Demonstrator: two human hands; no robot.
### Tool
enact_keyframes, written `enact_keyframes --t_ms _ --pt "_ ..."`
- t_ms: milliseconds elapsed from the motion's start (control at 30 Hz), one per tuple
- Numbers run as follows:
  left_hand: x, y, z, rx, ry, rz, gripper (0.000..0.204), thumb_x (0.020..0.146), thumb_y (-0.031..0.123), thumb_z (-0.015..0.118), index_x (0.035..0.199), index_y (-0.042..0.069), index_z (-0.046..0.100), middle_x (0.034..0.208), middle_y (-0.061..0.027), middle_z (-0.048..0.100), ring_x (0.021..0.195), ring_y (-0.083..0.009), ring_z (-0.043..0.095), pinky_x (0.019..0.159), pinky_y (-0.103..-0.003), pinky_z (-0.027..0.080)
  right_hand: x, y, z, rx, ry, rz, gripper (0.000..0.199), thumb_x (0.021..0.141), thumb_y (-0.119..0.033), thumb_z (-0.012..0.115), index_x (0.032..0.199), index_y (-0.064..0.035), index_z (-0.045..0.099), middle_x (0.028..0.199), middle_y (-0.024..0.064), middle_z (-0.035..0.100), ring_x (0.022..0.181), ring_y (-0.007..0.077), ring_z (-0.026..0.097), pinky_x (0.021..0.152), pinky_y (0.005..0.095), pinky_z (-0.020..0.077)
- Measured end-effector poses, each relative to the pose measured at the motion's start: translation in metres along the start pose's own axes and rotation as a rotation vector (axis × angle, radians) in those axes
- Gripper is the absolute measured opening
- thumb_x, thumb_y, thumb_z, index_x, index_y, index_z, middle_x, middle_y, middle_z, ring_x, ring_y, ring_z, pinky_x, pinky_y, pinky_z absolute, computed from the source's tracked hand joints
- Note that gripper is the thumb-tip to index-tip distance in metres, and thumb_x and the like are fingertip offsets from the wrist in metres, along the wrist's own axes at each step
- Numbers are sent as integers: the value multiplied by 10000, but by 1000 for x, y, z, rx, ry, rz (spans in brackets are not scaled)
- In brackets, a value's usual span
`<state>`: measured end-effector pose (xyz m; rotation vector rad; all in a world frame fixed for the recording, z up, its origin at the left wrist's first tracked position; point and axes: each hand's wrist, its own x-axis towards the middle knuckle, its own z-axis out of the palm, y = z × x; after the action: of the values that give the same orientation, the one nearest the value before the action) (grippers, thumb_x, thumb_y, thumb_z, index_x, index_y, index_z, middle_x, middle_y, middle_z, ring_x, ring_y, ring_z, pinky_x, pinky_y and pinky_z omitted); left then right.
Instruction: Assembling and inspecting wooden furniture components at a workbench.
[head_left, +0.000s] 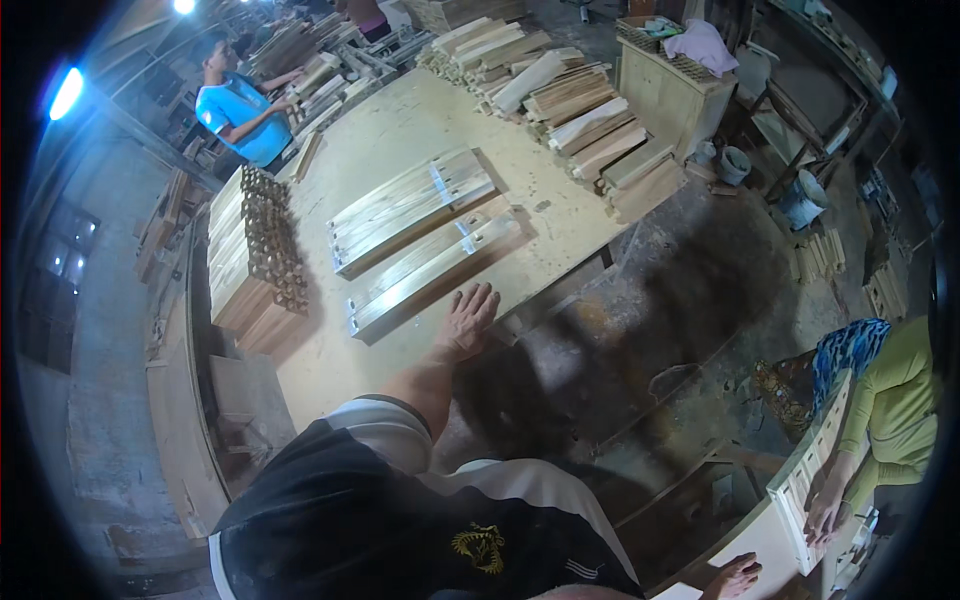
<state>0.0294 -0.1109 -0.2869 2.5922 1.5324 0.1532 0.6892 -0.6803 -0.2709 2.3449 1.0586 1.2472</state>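
My left hand (468, 322) rests on the near edge of a pale worktable (405, 130), fingers spread and holding nothing. Just beyond it lie two rows of smooth wooden boards (430, 275), side by side, with a light band across each and small dark holes near the ends. At the lower right my right hand (735, 577) shows only in part. Its fingers look stretched out over a pale flat surface (700, 583), with no object visible in them. Close to it, a co-worker's hands (826, 512) touch a long pale slotted board (800, 505).
A tall stack of wood pieces (235, 270) stands at the table's left. More loose wood strips (570, 105) line its far right side, by a wooden cabinet (672, 95). Buckets (803, 200) stand on the floor. A person in blue (245, 115) handles wood at the far left.
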Motion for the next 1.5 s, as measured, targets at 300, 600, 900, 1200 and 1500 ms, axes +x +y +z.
enact_keyframes --t_ms 300,600,900,1200,1500 --pt "2 0 0 -16 33 16 863 731 146 714 1504 111 332 1589 -153 305 1500 -359 228 1209 -537 209 -3 -22 13 -133 -77 167 304 931 -307 635 1165 -121 582 1026 179 665 750 341 665 556 531 506" --pt "-6 7 -13 20 33 2 809 749 94 677 1489 109 351 1579 -131 320 1493 -336 250 1204 -520 232 -20 -15 32 -229 -135 465 328 924 -319 618 1134 -67 616 1047 212 676 739 344 675 552 572 503" --pt "-12 7 -25 42 37 -2 791 739 92 684 1466 104 374 1555 -129 340 1478 -337 269 1193 -534 236 14 -14 -20 122 -775 653 620 938 -672 340 1289 -212 565 1203 116 600 1140 323 558 905 549 418" --pt "-5 13 -23 14 72 31 832 736 105 690 1489 100 337 1556 -132 331 1475 -335 273 1184 -535 242 -13 9 -9 116 -740 860 617 949 -631 320 1336 -201 534 1249 114 584 1202 295 539 993 526 397" --pt "-6 6 -18 70 64 22 852 742 130 700 1503 99 317 1562 -132 320 1481 -338 258 1180 -540 244 -25 -11 -8 133 -761 781 531 971 -506 346 1337 -160 517 1238 104 579 1192 263 538 1024 473 396"
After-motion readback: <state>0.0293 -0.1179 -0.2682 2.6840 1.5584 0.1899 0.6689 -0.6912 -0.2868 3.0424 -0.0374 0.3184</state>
